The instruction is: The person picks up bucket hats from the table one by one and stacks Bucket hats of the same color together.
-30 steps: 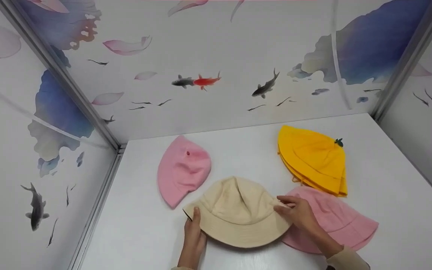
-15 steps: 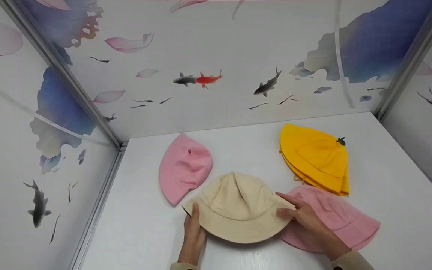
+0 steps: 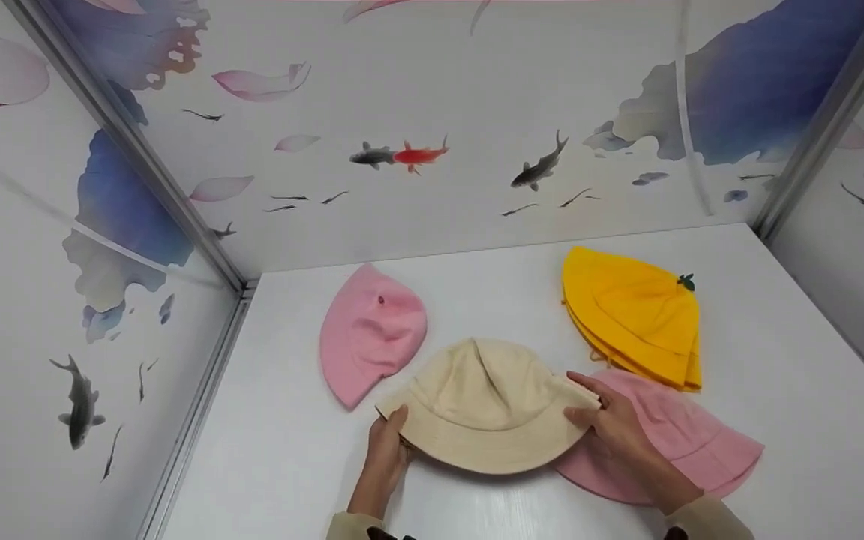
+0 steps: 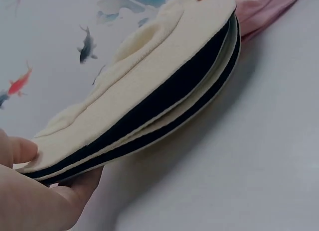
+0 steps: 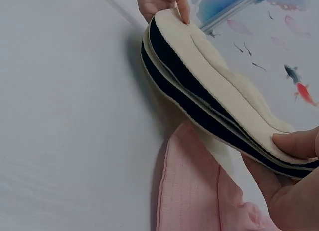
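A cream bucket hat (image 3: 488,397), folded flat, is held between both hands over the front of the table. My left hand (image 3: 387,446) pinches the left end of its brim, thumb on top and fingers beneath. At the right end my right hand (image 3: 616,420) grips the brim the same way. Both wrist views show the stacked brim layers of the cream hat (image 4: 124,96) with dark navy lining between them. Under the right hand lies a pink bucket hat (image 3: 672,435), partly covered by the hand and the cream hat.
Another pink hat (image 3: 372,337), folded, lies at the left of the white table (image 3: 282,450). A yellow hat (image 3: 631,315) with a small green leaf trim is at the back right, overlapping the pink one. Printed wall panels (image 3: 462,90) enclose the back and sides.
The right hand has gone from fingering the cream hat's right side to gripping its brim end. The cream hat has shifted slightly up and right in the head view.
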`<action>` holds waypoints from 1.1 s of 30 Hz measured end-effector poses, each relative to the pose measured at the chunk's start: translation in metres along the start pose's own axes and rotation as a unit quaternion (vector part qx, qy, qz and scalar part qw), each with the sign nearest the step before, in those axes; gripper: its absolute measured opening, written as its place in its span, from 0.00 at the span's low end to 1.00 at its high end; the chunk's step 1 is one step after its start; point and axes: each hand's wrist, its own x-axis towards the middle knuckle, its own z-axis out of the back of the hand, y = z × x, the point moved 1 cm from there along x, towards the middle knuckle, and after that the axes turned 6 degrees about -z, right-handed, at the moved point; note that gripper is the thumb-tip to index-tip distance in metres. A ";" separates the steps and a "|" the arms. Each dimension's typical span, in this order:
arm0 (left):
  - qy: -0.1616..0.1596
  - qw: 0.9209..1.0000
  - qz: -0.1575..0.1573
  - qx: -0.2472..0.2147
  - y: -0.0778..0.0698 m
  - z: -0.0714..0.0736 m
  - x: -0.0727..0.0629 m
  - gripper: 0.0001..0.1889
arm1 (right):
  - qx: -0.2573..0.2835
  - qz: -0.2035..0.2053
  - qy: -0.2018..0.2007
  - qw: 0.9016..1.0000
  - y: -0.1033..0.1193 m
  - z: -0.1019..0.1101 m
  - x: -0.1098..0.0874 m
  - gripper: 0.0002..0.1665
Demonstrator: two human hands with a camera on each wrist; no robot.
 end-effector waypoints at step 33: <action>-0.061 0.990 -0.056 0.117 -0.028 -0.036 0.054 0.23 | 0.018 0.013 -0.084 0.996 0.043 0.034 0.048 0.32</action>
